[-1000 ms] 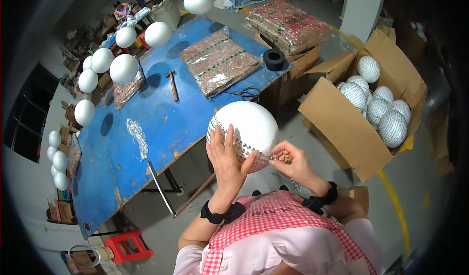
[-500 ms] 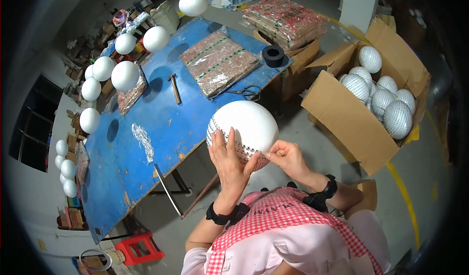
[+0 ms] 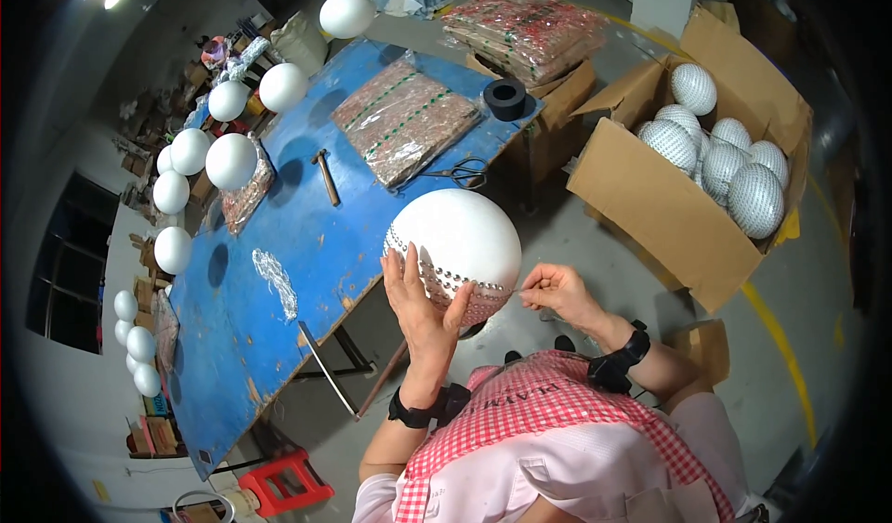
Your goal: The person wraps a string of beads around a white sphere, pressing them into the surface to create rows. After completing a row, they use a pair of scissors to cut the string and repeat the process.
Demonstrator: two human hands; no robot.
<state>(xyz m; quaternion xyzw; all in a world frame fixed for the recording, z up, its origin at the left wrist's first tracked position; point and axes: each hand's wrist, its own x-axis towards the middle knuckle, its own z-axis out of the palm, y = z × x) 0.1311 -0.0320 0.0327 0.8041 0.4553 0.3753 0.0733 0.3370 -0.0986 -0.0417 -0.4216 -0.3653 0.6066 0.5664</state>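
Observation:
A large white egg-shaped ball point(image 3: 465, 230) is held up in front of me, beyond the table's near edge. Rows of small silvery beads point(image 3: 452, 280) wrap its lower part. My left hand point(image 3: 420, 323) grips its lower left side, fingers and thumb spread against the surface. Just off the ball's right side, my right hand point(image 3: 562, 295) is closed in a pinch. A thin strand point(image 3: 519, 290) runs from its fingertips toward the bead row; whether it is bare thread or beaded I cannot tell. The ball's underside is hidden.
The blue table point(image 3: 251, 323) bears a hammer point(image 3: 326, 177), scissors point(image 3: 462, 173), black tape roll point(image 3: 505, 99), wrapped bead sheets point(image 3: 404, 119) and a silvery strand bundle point(image 3: 275, 283). Several white balls point(image 3: 230, 162) appear along its left. A carton point(image 3: 655, 212) at right holds silver-covered balls point(image 3: 754, 200).
My right hand has drawn away from the ball to the right, with the thin strand now stretched between. My left hand keeps its hold. The whole view has shifted slightly.

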